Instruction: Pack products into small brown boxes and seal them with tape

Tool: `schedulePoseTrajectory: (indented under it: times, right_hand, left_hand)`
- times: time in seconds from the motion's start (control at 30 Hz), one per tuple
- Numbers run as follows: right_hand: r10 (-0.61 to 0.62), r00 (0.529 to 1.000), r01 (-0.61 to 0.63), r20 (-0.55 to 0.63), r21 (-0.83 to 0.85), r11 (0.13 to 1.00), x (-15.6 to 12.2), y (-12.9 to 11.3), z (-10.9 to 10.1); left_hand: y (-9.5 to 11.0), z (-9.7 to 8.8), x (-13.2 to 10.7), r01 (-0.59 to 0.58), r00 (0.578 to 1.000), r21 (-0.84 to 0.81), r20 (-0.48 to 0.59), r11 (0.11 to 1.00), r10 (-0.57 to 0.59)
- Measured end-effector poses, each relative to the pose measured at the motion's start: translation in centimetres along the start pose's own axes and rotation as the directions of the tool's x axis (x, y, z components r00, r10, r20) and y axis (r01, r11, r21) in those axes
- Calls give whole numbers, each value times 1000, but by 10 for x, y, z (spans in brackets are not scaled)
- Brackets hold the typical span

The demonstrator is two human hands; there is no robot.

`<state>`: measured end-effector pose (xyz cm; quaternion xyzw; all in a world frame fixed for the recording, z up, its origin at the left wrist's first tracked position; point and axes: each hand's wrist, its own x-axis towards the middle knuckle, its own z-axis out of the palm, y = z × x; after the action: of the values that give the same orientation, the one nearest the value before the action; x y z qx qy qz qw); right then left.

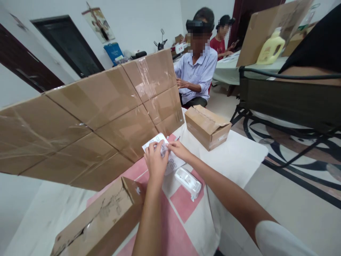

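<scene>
A white sheet [177, 163] printed with small grey outlined shapes lies at a slant on the pink-and-white tablecloth, close to the cardboard screen. My left hand [156, 158] is over its left half, with bent fingers and thumb gripping it. From the right, my right hand [179, 149] reaches the sheet's upper edge, thumb and forefinger pinched together. Whatever is between those fingertips is too small to make out. Just below the sheet rests a clear plastic case [188, 182], apart from both hands. Part of the sheet is hidden under my fingers.
A tall taped cardboard screen [114, 106] stands along the table's far left side. One closed carton [207, 124] sits at the back right, another long carton [101, 217] at the near left. Beyond the screen sits a person in a light shirt [199, 67]. A folding cot [290, 99] stands right.
</scene>
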<state>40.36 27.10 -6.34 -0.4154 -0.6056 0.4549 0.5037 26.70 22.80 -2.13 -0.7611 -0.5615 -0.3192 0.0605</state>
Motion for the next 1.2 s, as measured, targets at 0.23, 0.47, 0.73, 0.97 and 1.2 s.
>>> schedulePoseTrajectory:
  times: [0.23,0.47,0.73,0.97,1.2]
  right_hand:
    - [-186,983,186,10,-41,982,-7,-4,5]
    - [-125,992,119,-20,-205,972,-10,-2,9]
    - [44,951,-164,-305,-381,910,-2,11,-8]
    - [-283,942,144,-179,-546,825,-16,-16,-31]
    - [-424,902,431,82,-227,873,-23,-25,-7]
  left_hand:
    - [-28,5,-4,-36,999,-106,22,994,39]
    - [-45,8,-10,-267,952,-40,-163,963,258]
    - [-33,7,-21,-344,919,-114,-247,932,309]
    - [-34,2,-22,-207,950,-179,-270,962,154]
    - [-28,3,-21,-202,953,-175,-260,964,153]
